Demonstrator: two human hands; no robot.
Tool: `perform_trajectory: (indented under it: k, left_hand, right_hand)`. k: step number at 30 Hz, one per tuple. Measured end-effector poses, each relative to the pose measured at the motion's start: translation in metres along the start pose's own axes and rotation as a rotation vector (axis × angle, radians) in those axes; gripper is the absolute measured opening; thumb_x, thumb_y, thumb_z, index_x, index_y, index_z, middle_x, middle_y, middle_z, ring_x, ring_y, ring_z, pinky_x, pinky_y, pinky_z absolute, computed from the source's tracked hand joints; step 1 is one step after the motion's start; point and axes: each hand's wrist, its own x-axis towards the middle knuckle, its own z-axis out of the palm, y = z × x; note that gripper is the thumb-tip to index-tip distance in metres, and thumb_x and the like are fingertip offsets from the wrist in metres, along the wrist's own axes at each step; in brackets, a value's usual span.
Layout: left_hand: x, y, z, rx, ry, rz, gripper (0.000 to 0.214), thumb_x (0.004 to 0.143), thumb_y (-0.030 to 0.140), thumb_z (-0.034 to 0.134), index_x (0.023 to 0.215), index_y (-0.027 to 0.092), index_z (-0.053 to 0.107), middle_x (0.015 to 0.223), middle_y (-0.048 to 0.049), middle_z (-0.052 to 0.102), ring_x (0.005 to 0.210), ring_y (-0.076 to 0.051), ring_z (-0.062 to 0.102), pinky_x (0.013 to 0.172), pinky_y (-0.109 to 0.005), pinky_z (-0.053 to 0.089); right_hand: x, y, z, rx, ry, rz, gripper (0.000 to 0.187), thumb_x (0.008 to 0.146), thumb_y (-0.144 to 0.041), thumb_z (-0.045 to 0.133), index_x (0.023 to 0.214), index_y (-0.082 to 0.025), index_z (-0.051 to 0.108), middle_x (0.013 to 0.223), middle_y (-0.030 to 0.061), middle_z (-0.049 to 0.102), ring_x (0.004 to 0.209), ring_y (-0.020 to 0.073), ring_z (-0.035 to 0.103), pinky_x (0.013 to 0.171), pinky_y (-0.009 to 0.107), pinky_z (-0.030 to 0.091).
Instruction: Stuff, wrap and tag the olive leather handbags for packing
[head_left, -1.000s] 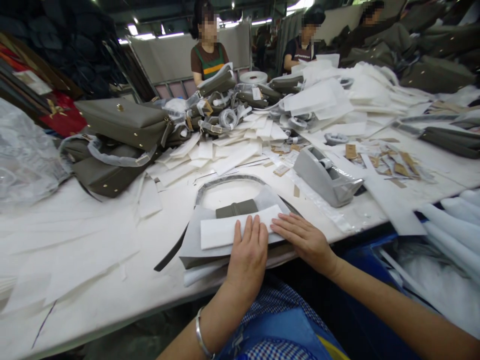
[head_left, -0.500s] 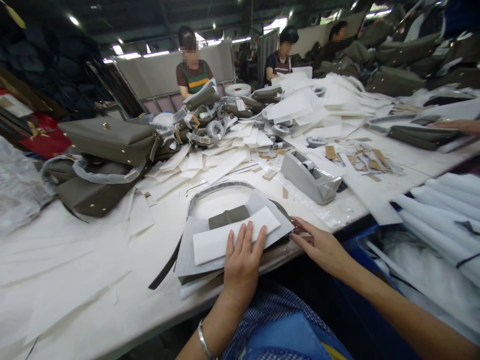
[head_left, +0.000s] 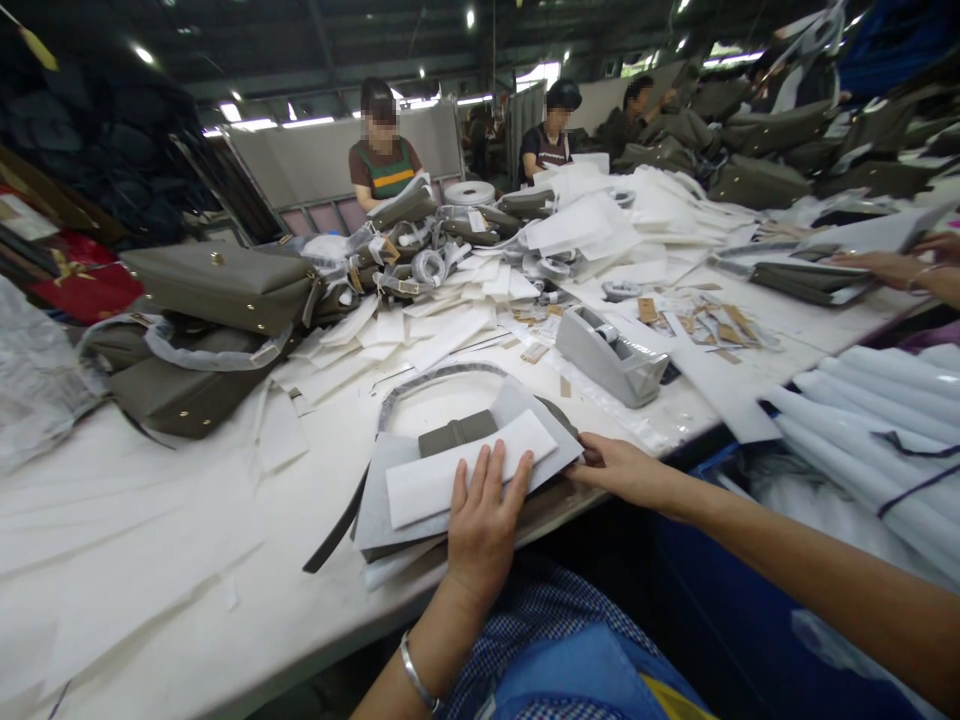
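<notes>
In front of me an olive-grey handbag (head_left: 457, 432) lies on the table, mostly covered by a thin grey-white sheet (head_left: 379, 480). A folded white foam strip (head_left: 427, 487) rests across it. My left hand (head_left: 487, 515) is laid flat on the strip, fingers spread. At the bag's right edge my right hand (head_left: 619, 468) has its fingers closed on the side, some of them hidden beneath the sheet. The wrapped handle (head_left: 442, 375) arches out behind the bag, and a dark strap (head_left: 334, 535) sticks out to the left.
A grey tape dispenser (head_left: 611, 355) stands behind my right hand. Finished-looking handbags (head_left: 217, 290) are stacked at left. White sheets (head_left: 450, 325) and card tags (head_left: 712, 320) are strewn farther back. A co-worker's hand (head_left: 885, 265) holds another bag at right. White rolls (head_left: 877, 420) fill a blue bin.
My right hand has moved slightly left and closed on the bag's edge. My left hand stays in place. At right, the co-worker's hands and bag have come farther into view.
</notes>
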Motion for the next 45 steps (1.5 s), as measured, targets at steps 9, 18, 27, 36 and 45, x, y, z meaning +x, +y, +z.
perform_trajectory:
  k: [9,18,27,36,45]
  left_hand:
    - [0.0,-0.008,-0.003,0.007,0.084,-0.031,0.064,0.094,0.039,0.059,0.151,0.019,0.039,0.156,-0.0143,0.039,0.144,-0.032,0.037,0.12,-0.054,0.025]
    - [0.01,-0.03,-0.013,0.002,0.174,-0.019,0.054,0.097,0.014,0.047,0.15,0.018,0.039,0.152,-0.0112,0.046,0.138,-0.027,0.047,0.118,-0.045,0.03]
    - [0.01,-0.046,-0.021,-0.028,0.189,-0.097,0.064,0.094,0.015,0.052,0.155,0.02,0.03,0.152,-0.0103,0.046,0.139,-0.027,0.044,0.118,-0.045,0.029]
    - [0.011,-0.046,-0.02,-0.023,0.196,-0.091,0.067,0.093,0.012,0.051,0.156,0.021,0.027,0.151,-0.0099,0.047,0.138,-0.028,0.046,0.118,-0.045,0.03]
    - [0.011,-0.049,-0.021,-0.03,0.202,-0.113,0.068,0.093,0.015,0.053,0.156,0.021,0.027,0.152,-0.0103,0.047,0.139,-0.028,0.045,0.117,-0.046,0.031]
  right_hand:
    - [0.006,-0.033,0.019,0.579,0.095,0.188,0.049,0.063,-0.039,0.089,0.094,-0.018,0.058,0.1,0.008,0.072,0.094,0.0201,0.07,0.084,0.03,0.057]
    - [0.024,0.002,-0.042,-0.182,0.159,-0.099,0.042,0.098,-0.053,0.046,0.096,-0.016,0.065,0.089,0.0096,0.074,0.074,0.0211,0.072,0.076,0.037,0.059]
    - [0.074,0.049,-0.077,-1.143,0.299,-0.221,0.034,0.091,-0.004,0.043,0.116,-0.011,0.065,0.124,0.0177,0.065,0.117,0.0262,0.059,0.098,0.037,0.048]
    - [0.084,0.028,-0.081,-1.263,0.32,-0.123,0.023,0.092,-0.009,0.045,0.091,-0.015,0.067,0.099,0.015,0.07,0.095,0.0284,0.064,0.075,0.033,0.047]
    - [0.1,0.015,-0.074,-1.227,0.331,-0.185,0.025,0.099,-0.024,0.047,0.116,-0.018,0.064,0.113,0.011,0.069,0.104,0.0233,0.064,0.085,0.031,0.049]
